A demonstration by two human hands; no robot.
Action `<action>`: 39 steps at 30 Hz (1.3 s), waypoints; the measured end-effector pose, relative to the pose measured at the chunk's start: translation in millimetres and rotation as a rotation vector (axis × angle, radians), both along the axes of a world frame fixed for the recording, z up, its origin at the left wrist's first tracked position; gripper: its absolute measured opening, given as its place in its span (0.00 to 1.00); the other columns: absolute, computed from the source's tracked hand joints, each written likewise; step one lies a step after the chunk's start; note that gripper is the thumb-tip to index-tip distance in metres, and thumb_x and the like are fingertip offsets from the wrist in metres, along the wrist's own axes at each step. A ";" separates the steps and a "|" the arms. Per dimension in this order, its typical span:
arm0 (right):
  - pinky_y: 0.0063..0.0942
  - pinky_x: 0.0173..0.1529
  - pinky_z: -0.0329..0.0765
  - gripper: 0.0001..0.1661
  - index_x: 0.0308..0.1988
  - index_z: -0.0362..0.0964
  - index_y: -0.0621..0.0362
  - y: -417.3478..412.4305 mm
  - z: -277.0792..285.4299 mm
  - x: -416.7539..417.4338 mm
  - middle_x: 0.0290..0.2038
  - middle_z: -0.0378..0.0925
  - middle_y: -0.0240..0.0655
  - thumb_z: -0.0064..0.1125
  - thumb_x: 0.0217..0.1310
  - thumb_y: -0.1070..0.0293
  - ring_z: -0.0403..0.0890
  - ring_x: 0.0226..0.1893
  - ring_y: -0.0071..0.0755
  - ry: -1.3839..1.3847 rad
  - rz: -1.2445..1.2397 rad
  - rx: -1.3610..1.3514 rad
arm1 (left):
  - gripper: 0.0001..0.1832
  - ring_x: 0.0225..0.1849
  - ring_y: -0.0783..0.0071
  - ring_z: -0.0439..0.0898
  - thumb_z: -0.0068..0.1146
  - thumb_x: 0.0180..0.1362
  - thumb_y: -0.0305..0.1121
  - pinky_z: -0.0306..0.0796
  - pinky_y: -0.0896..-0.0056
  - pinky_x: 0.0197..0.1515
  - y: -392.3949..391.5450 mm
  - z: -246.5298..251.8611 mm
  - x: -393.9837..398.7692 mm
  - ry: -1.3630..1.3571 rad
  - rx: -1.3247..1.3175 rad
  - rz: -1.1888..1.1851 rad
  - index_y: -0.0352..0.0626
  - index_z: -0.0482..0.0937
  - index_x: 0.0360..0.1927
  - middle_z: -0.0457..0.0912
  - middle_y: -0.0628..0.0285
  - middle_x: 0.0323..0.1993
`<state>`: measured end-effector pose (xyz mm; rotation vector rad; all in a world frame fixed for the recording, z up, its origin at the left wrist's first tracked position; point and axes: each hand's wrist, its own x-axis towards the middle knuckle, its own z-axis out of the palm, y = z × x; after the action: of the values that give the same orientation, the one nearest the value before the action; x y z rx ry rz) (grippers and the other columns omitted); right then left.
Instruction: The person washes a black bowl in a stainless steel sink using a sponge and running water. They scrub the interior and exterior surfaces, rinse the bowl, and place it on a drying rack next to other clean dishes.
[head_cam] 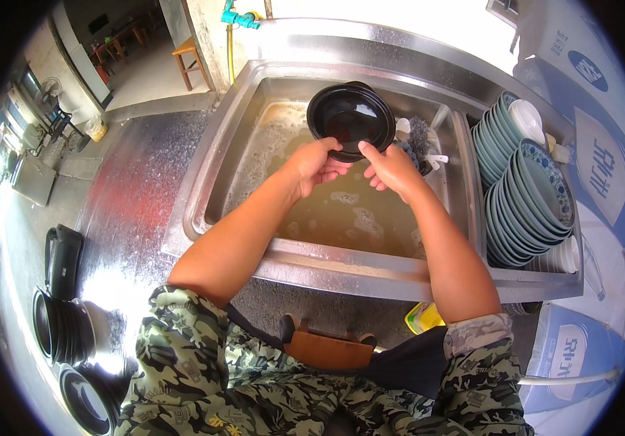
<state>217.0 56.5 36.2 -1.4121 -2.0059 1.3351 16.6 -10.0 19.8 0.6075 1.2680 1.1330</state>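
Observation:
Both my hands grip a glossy black bowl [351, 117] by its near rim, above a stainless steel sink [285, 249]. My left hand [318, 163] has its thumb over the rim on the left, fingers curled beneath. On the right side of the rim, my right hand [391, 168] holds in the same way. Another black rim shows just behind the bowl, so more than one may be stacked; I cannot tell. Cloudy water [339, 212] with patches of foam lies in the basin under my hands. A dark scouring pad [420, 136] and white spoons [436, 160] sit right of the bowl.
Stacked blue-green bowls [525, 201] fill the right compartment, with white spoons [525, 118] on top. Black bowls [64, 327] stand in stacks at lower left, near a black speaker-like box [64, 261]. A teal tap [240, 19] is behind the sink. A yellow container [424, 318] stands below its front edge.

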 end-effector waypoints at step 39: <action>0.30 0.32 0.81 0.42 0.51 0.77 0.73 -5.2 4.0 -2.1 0.35 0.85 0.46 0.53 0.74 0.36 0.84 0.28 0.33 0.032 -0.023 0.037 | 0.13 0.37 0.73 0.84 0.54 0.66 0.40 0.75 0.71 0.42 -1.3 2.9 1.6 -0.060 -0.027 -0.010 0.43 0.82 0.45 0.89 0.60 0.36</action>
<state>214.8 51.3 40.3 -1.3849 -1.9773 1.2965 18.1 -11.3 22.7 0.5553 1.2263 1.1164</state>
